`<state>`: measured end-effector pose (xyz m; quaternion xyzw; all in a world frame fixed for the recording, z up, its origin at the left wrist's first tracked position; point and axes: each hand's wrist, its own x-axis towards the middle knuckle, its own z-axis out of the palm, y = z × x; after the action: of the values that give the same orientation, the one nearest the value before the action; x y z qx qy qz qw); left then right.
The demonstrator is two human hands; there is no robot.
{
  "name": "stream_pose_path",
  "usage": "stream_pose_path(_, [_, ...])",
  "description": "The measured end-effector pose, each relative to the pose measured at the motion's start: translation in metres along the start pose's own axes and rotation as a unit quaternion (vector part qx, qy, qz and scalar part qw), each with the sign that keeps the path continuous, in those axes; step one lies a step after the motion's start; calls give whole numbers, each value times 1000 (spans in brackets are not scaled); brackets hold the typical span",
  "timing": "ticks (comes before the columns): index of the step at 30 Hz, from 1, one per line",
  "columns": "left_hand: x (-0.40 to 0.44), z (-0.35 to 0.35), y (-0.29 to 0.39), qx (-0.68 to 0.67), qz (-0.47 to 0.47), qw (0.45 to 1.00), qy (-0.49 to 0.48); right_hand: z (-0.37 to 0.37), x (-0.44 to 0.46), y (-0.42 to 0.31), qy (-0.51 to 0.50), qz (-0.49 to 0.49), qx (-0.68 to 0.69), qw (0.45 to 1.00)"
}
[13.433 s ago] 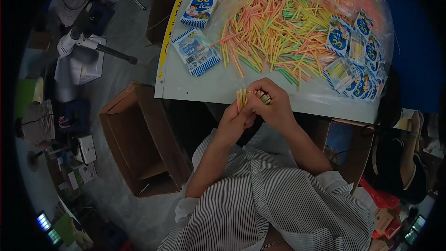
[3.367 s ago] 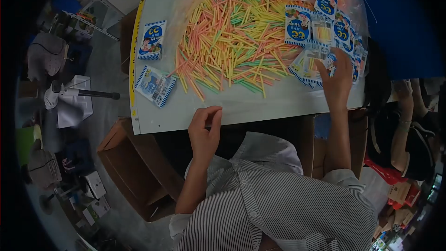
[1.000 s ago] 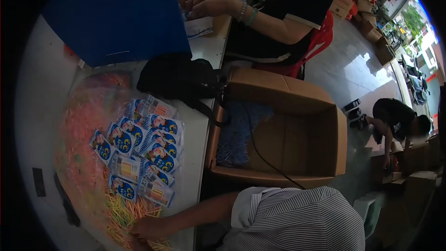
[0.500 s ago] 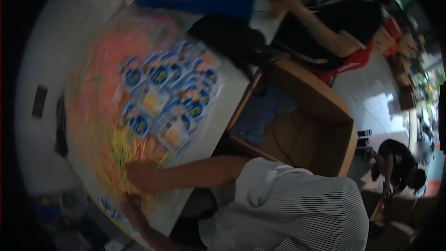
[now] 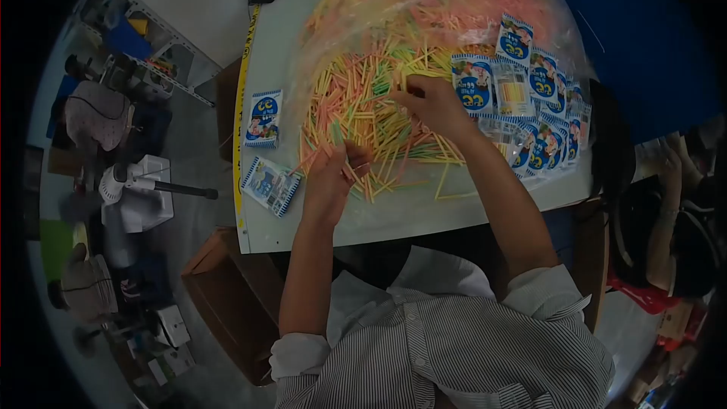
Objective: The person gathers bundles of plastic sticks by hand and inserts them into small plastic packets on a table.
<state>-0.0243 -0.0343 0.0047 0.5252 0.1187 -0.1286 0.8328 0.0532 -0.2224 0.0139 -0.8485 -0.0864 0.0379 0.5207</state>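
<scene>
A heap of thin sticks (image 5: pixel 363 98) in pink, yellow, orange and green spills from a large clear plastic bag (image 5: pixel 447 7) on the table. At the near edge of the heap, my left hand (image 5: pixel 333 182) is closed around a few coloured sticks, which show between thumb and fingers. My right hand (image 5: pixel 439 108) reaches over the middle of the heap with thumb and fingertips pinched together. What is between those fingertips is too small to make out. Just right of that hand lie several blue-and-white printed packets (image 5: pixel 473 83), some with sticks visible through a clear window.
Left of the heap, two packets (image 5: pixel 263 119) lie near the yellow tape (image 5: pixel 244 91) along the table edge. A blue bin (image 5: pixel 644 38) stands at the right. Below the table's left corner is a cardboard box (image 5: pixel 235 303). A co-worker's arm (image 5: pixel 666 212) shows at far right.
My view has swung round and sharpened, so the table now lies straight ahead. My hands, close together before, are now apart, with the right one farther over the heap.
</scene>
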Motion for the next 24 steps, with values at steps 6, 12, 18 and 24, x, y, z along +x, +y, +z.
stream_pose_path(6, [14, 25, -1, -9, 31, 999, 0, 13, -10, -29, -135, 158, 270, 940])
stream_pose_path(12, [9, 24, -10, -93, 14, 995, -20, 47, -17, -20, -119, 78, 98, 985])
stream_pose_path(18, [11, 9, -14, -94, 5, 995, -25, 69, -25, -17, 77, -149, -65, 984])
stream_pose_path(24, [12, -7, -3, -127, -73, 980, -135, 50, -17, -16, -207, 30, 139, 968])
